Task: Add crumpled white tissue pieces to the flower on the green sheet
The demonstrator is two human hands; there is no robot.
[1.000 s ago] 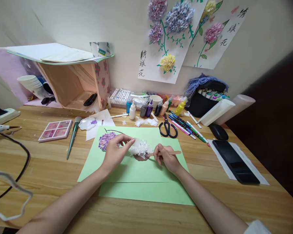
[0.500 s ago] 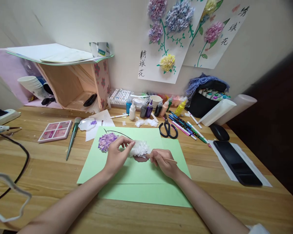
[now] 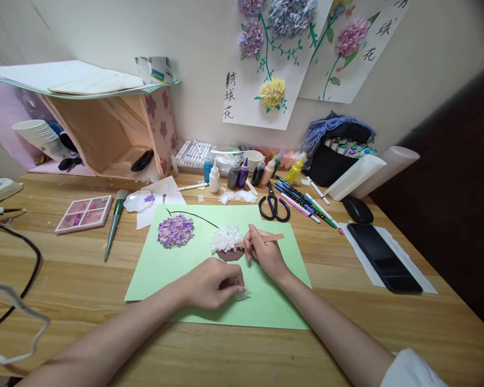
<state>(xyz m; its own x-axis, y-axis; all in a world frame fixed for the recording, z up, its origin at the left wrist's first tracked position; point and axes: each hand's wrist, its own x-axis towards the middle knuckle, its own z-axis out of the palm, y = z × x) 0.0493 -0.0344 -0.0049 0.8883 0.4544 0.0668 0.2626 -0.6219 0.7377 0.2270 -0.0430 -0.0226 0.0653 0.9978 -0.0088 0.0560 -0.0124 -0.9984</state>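
My left hand (image 3: 215,282) is closed over the lower part of the green paper (image 3: 153,274), pinching a small white piece of paper (image 3: 242,294) between thumb and fingers. In my right hand (image 3: 262,250) is a flat wooden stick (image 3: 273,237), its tip touching the white ruffled paper flower (image 3: 227,237). Under that flower a brown patch (image 3: 230,254) shows on the sheet. A purple and pink ruffled flower (image 3: 176,231) lies at the upper left of the paper, and a dark curved line (image 3: 196,216) runs above it towards the white one.
Black scissors (image 3: 273,207) and several pens (image 3: 302,199) lie behind the paper. Paint bottles (image 3: 242,174) stand near white paper scraps (image 3: 237,197). On the left are a makeup brush (image 3: 115,226) and palette (image 3: 84,213); a phone (image 3: 383,258) and mouse (image 3: 357,209) are at right.
My left hand has come away from the white flower towards me and to the right, now pinching a white paper piece. My right hand has risen slightly with the stick. The camera view has shifted.
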